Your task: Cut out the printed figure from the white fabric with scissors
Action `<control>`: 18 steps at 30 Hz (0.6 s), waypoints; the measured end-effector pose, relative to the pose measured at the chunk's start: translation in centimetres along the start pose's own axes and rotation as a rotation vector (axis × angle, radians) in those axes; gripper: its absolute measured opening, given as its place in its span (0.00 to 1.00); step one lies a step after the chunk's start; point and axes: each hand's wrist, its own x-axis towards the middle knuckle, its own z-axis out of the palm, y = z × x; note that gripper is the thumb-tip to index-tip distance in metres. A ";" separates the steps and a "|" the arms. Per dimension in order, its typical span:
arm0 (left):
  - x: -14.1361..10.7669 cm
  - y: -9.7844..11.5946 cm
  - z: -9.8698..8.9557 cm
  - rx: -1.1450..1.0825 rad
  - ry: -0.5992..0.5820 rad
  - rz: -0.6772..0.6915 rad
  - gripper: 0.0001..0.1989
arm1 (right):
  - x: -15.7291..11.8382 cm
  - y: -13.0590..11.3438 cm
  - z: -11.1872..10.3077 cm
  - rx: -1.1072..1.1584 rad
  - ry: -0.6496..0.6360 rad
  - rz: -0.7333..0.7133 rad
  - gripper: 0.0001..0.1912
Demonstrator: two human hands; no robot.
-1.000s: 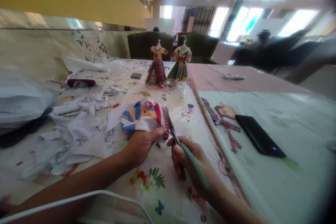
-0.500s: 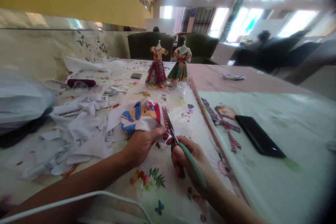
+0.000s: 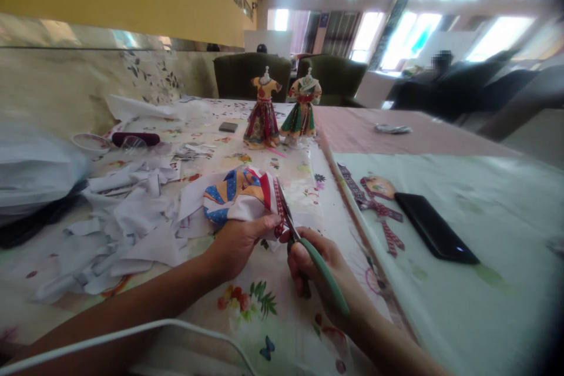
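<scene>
A patterned fabric piece [image 3: 240, 191] in blue, orange, red and white is pinched between the thumb and fingers of my left hand [image 3: 238, 244]. Along its right edge runs a dark red patterned band [image 3: 279, 208]. My right hand [image 3: 315, 258] grips green-handled scissors [image 3: 324, 273], their blades pointing up and away beside the band. The blades look nearly closed, and whether fabric lies between them is hard to tell. Both hands are close together over the flowered tablecloth [image 3: 198, 329].
White fabric scraps [image 3: 141, 223] pile at left, near a plastic bag [image 3: 39, 170]. Two small dressed forms [image 3: 263, 111] stand at the back. A black phone [image 3: 434, 229] and patterned strips [image 3: 381, 208] lie right. A white cable [image 3: 167, 324] crosses the front.
The scissor handle in my right hand has shifted very slightly to the right. My left hand and the fabric hold nearly the same position.
</scene>
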 end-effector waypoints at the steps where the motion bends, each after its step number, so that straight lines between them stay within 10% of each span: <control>1: 0.0 0.0 0.0 0.000 0.002 0.000 0.05 | 0.0 0.0 0.0 -0.003 -0.002 -0.001 0.27; 18: -0.2 0.6 0.4 0.046 0.001 0.020 0.05 | -0.1 -0.2 0.0 -0.009 0.006 0.028 0.26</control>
